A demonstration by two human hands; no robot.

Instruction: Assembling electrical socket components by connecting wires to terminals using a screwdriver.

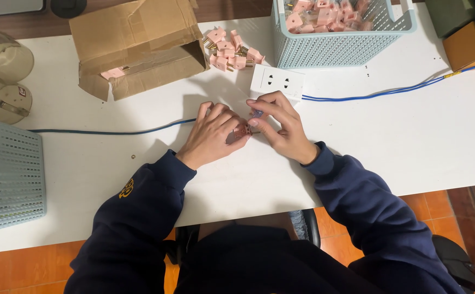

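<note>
Left hand (211, 133): fingers curled, pinching small pink plastic plug (243, 130) at centre of smooth white table (400, 147). Right hand (279, 126): fingertips closed on same plug from opposite side. White rectangular socket block (277, 81) just beyond hands, blue cable (379, 93) attached. Loose pink plugs (230, 50) heaped beside torn cardboard box (139, 46). Perforated pale-blue basket (341, 32) holds more.

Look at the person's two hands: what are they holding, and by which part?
Both the left hand and right hand pinch a small pink plug between their fingertips, one from each side; the exact part gripped is hidden.
</note>
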